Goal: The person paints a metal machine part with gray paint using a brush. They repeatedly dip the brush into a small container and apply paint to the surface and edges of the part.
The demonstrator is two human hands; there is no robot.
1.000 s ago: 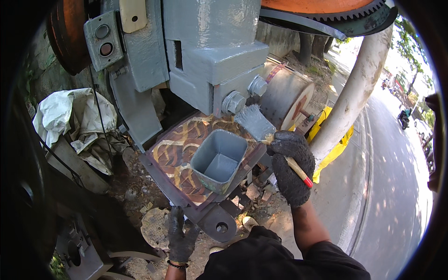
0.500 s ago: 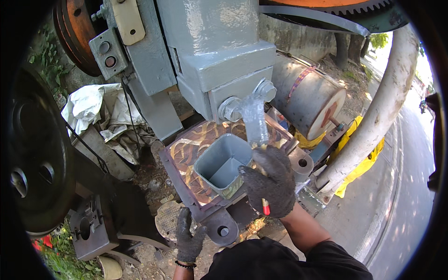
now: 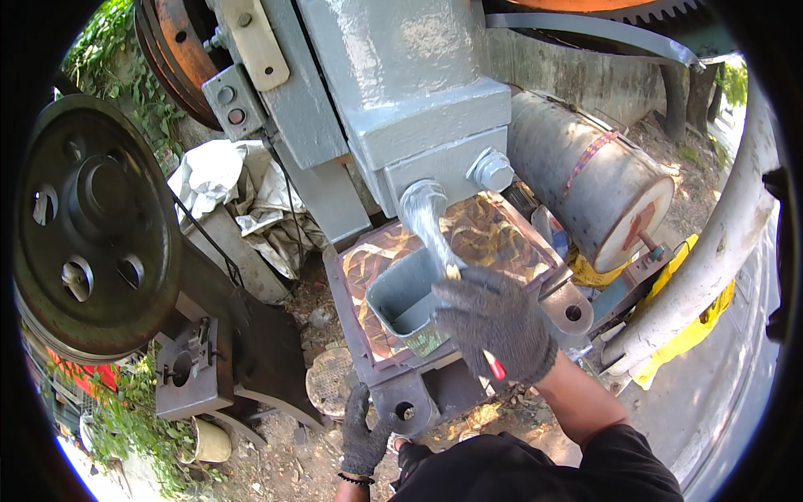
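The right hand (image 3: pixel 495 322), in a dark grey knitted glove, is closed around a thin brush with a red-tipped wooden handle (image 3: pixel 493 365); the red end pokes out below the fist, and a short pale stretch of the shaft shows above the knuckles. The hand hangs over the near right edge of a grey square metal cup (image 3: pixel 407 297), an open-topped box that sits on a flat steel plate with rusty brown and yellow swirled patches (image 3: pixel 493 230). The upper end of the brush lies in front of a blurred, shiny steel rod (image 3: pixel 424 217) that comes down from the big grey painted cast-metal machine body (image 3: pixel 401 75) above; whether the brush touches the rod cannot be told.

The left hand (image 3: pixel 365 428), in the same kind of glove, sits low, its fingers curled loosely against the lower front of the dark steel base block (image 3: pixel 418 402) that carries the plate. Whether it truly grips the block cannot be told.

To the left stands a large dark spoked flywheel (image 3: pixel 88 226). Crumpled white cloth (image 3: pixel 222 188) lies behind the base, beside the machine's column. On the right, a grey cylindrical drum with a rusty orange-stained end face (image 3: pixel 598 180) lies on its side, and a pale curved pipe (image 3: pixel 711 251) bends past it over yellow sheeting (image 3: pixel 694 330).
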